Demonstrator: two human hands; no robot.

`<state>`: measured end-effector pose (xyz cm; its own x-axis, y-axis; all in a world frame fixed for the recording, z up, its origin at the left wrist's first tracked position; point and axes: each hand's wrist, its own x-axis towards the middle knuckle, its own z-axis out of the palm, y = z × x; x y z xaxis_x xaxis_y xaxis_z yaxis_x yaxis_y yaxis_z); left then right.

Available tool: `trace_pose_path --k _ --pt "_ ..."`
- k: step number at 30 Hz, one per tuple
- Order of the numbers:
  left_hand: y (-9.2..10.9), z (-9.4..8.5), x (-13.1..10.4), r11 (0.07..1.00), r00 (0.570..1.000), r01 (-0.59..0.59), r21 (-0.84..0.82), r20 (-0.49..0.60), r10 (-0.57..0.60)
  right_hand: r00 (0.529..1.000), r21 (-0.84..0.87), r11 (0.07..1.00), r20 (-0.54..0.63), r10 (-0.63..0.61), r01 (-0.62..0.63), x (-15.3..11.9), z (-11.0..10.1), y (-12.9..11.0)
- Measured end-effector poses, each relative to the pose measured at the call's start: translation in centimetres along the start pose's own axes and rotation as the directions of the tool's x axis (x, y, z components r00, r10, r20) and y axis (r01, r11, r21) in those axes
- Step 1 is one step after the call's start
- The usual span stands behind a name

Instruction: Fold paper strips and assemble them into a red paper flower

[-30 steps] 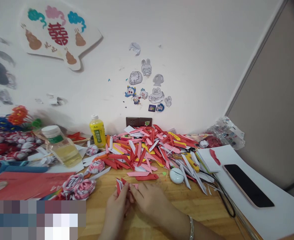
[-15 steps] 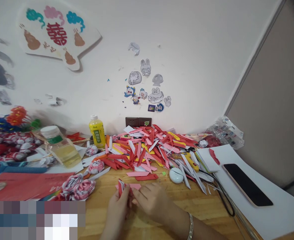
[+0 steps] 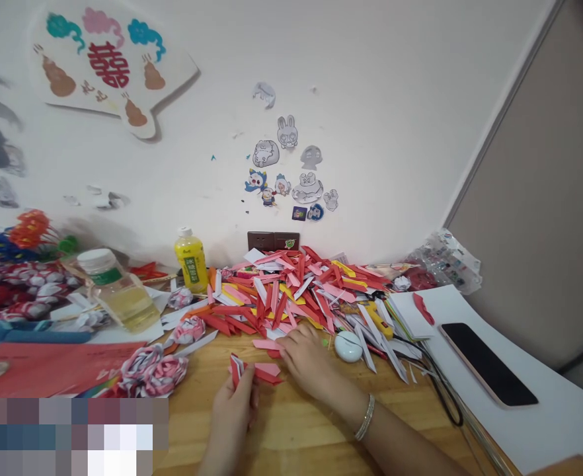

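My left hand (image 3: pixel 236 403) is closed on a bundle of folded paper strips (image 3: pixel 238 370), red and white at the top. A pink and red strip (image 3: pixel 268 371) sticks out from it to the right. My right hand (image 3: pixel 307 362) is over the front edge of a heap of folded paper strips (image 3: pixel 291 291) in red, pink, white and yellow. Its fingers bend loosely downward and look a little apart. They partly cover a loose pink strip (image 3: pixel 266 344) and a red one under it; the fingertips are partly hidden.
A white mouse-like object (image 3: pixel 348 346) and a yellow tool (image 3: pixel 381 320) lie right of the heap. Further right, a phone (image 3: pixel 490 363) rests on white sheets. To the left stand a yellow bottle (image 3: pixel 191 261), a clear jar (image 3: pixel 117 291) and pink-white paper rosettes (image 3: pixel 160 373).
My right hand has left the folded strips in my left hand and moved up and right to the loose strips. A pink and red strip now shows beside my left hand.
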<state>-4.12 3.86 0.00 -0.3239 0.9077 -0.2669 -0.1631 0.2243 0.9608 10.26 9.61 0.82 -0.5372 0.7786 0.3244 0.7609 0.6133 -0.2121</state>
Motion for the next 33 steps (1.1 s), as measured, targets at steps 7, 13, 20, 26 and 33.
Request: trace_pose_path --k 7,13,20,26,33 --pt "0.2 0.1 -0.6 1.0 1.0 -0.019 0.01 0.003 0.019 0.997 0.036 0.999 -0.074 -0.011 0.013 -0.1 1.1 1.1" --pt "0.4 0.1 -0.6 1.0 1.0 -0.011 0.006 -0.005 0.011 0.989 0.161 0.986 -0.134 0.063 -0.041 0.1 1.2 1.7" --pt "0.3 0.1 -0.6 1.0 1.0 -0.017 -0.002 0.011 0.017 0.919 0.483 0.875 -0.329 0.217 -0.033 0.2 -0.2 1.8" --pt "0.4 0.3 -0.7 0.999 0.999 -0.034 -0.025 0.036 0.035 0.885 0.641 0.766 -0.324 0.335 -0.055 -0.1 -0.2 1.2" --pt "0.5 0.5 -0.7 0.995 0.992 -0.053 -0.088 0.109 0.063 0.943 0.715 0.695 -0.278 0.183 0.076 -1.1 -1.2 -1.6"
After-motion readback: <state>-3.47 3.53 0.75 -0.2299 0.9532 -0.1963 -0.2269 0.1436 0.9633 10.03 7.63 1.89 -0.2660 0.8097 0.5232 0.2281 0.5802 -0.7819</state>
